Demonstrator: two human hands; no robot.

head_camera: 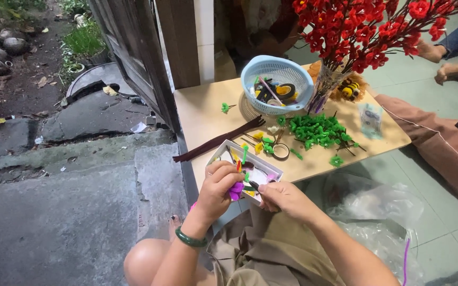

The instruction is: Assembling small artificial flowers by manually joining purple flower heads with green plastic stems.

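My left hand (219, 186) pinches a small purple chenille flower (236, 191) above the near corner of a shallow white box (223, 151). A green bangle sits on that wrist. My right hand (283, 197) is closed on a thin dark tool whose tip points toward the purple flower; what kind of tool it is I cannot tell. The box lies on a low wooden table (202, 114) and holds several small coloured pieces.
On the table lie a bundle of brown chenille stems (216, 142), a pile of green pieces (316, 131), a light blue basket (276, 83) and a glass vase of red flowers (364, 29). Another person's feet (441, 61) rest far right. A clear plastic bag (377, 212) lies on the floor.
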